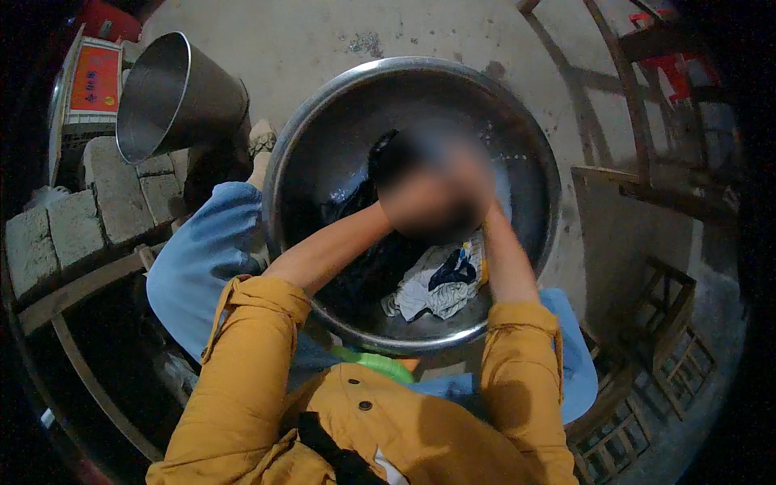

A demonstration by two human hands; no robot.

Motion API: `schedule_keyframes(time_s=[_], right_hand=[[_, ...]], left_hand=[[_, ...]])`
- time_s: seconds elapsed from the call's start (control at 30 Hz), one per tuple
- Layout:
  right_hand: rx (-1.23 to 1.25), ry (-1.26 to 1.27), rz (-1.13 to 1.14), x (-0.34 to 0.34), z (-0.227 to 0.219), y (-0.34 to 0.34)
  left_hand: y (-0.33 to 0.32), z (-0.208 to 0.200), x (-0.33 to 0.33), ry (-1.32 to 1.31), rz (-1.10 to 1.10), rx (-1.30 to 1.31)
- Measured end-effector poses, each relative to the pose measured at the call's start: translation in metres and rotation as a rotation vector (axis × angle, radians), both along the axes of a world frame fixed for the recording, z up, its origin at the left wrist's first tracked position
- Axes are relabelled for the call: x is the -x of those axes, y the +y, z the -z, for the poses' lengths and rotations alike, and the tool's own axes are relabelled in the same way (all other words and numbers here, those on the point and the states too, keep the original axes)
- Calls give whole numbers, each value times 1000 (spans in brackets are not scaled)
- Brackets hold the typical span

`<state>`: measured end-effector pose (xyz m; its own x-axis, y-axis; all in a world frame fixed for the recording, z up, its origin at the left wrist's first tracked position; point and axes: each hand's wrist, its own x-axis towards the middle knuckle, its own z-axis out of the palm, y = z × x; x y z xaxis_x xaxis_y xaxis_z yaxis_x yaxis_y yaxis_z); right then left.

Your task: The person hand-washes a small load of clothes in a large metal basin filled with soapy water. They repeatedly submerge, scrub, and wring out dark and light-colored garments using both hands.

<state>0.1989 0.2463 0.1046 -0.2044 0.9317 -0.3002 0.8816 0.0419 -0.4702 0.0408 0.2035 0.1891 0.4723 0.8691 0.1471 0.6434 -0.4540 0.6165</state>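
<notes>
Both my hands are over a wide metal basin (pixel 428 90), close together near its middle. My left hand (pixel 414 192) and my right hand (pixel 470 174) are blurred, so their fingers and anything between them cannot be made out. Dark, wet-looking cloth (pixel 343 263) lies in the basin beside and under my left forearm. A crumpled white cloth with dark patches (pixel 416 284) rests nearer to me, next to my right forearm. Some light blue shows at the right edge of the blur, its kind unclear.
A metal bucket (pixel 206 101) lies tilted at the upper left, by grey blocks (pixel 121 190) and a red-and-white box (pixel 95 77). Wooden frames (pixel 638 121) stand on the right. Something bright green (pixel 376 365) shows between the basin and my body.
</notes>
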Motion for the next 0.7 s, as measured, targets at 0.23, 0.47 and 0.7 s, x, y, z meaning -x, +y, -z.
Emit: schedule_keyframes(time_s=[0.23, 0.47, 0.7], right_hand=[[-384, 119, 193, 44, -33, -150], [-353, 187, 268, 60, -20, -229], [-415, 24, 169, 56, 25, -172]], left_hand=[[-70, 15, 20, 159, -304, 316], [-173, 50, 5, -166, -423, 208], [-132, 114, 7, -34, -379, 308]])
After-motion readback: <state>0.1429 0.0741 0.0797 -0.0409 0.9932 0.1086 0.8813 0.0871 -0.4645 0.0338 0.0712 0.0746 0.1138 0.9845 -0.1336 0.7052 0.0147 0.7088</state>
